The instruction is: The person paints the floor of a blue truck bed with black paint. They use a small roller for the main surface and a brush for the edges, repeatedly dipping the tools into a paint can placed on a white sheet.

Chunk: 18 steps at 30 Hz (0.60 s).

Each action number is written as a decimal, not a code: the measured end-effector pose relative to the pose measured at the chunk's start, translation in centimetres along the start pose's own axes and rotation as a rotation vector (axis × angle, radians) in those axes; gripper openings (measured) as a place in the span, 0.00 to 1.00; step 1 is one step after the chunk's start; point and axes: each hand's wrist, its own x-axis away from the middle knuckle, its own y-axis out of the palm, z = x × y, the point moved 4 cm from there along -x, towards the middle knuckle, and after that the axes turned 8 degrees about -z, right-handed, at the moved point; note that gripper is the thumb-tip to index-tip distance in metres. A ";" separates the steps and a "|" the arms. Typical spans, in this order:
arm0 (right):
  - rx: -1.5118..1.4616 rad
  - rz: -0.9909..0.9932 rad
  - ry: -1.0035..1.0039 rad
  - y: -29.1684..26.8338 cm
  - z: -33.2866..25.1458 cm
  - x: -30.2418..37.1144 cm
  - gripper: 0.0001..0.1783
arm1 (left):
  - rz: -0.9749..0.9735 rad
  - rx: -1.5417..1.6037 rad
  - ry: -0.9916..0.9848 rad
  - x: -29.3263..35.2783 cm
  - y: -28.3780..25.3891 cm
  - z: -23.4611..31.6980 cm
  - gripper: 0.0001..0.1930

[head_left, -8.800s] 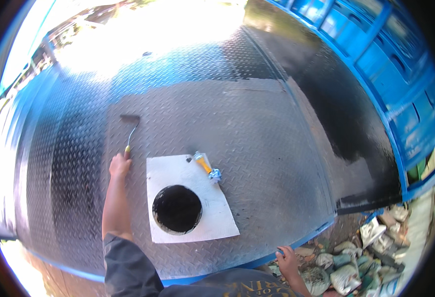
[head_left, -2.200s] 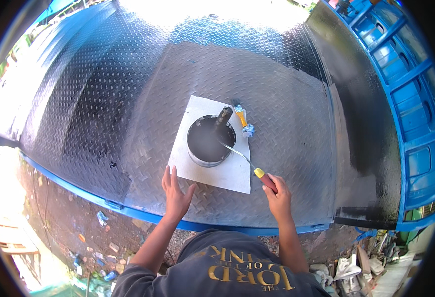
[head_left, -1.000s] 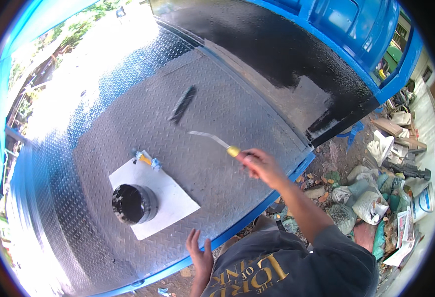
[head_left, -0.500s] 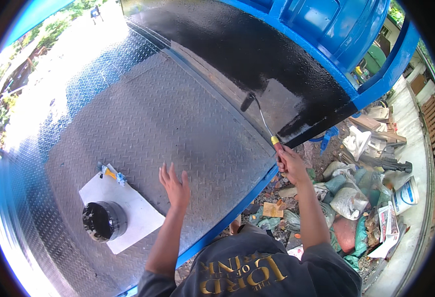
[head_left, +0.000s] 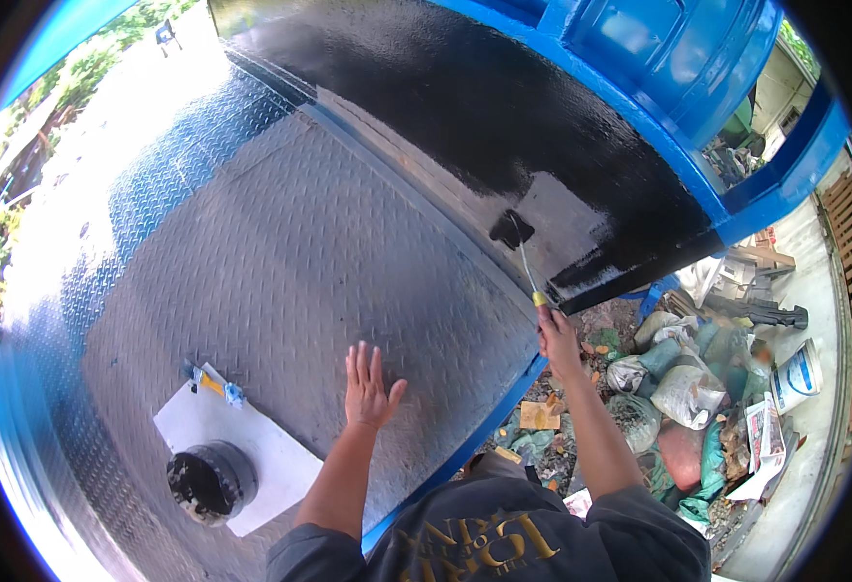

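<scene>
My right hand (head_left: 557, 341) is wrapped round the handle of a small paint roller (head_left: 527, 254). Its black roller head rests on the bare grey strip of an upright panel (head_left: 567, 209), in a fresh patch of black paint. Wet-looking black paint covers most of that panel around the bare part. My left hand (head_left: 372, 390) has its fingers stretched out over the grey diamond-plate floor (head_left: 280, 252) and holds nothing; it seems to lie flat on the metal. Left of it, a black-smeared paint pot (head_left: 214, 482) stands on a white sheet (head_left: 285, 466), beside a yellow-handled paintbrush (head_left: 214, 384).
A blue painted frame (head_left: 737, 218) borders the black panel at upper right. Past the floor's blue edge, the ground at right holds filled bags (head_left: 688, 393), a white bucket (head_left: 797, 376) and scraps of wood. Bright sunlight falls on the far left of the plate.
The roller has shifted slightly right and down, and a black patch now shows on the bare strip under it. My left hand has moved right and down, its fingers straightened.
</scene>
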 end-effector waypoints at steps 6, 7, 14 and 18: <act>-0.035 -0.083 -0.118 13.2 -3.8 -11.8 0.18 | -0.035 -0.054 0.011 0.3 0.3 -0.5 0.49; -0.031 -0.094 -0.138 15.2 -4.8 -14.1 0.19 | -0.041 -0.038 0.018 0.1 0.2 -0.3 0.49; -0.048 -0.114 -0.230 24.4 -9.4 -25.1 0.20 | -0.027 -0.025 0.025 -0.2 -0.3 -0.2 0.50; -0.030 -0.093 -0.209 21.4 -7.8 -21.8 0.18 | -0.004 0.017 0.023 0.0 -0.4 -0.4 0.50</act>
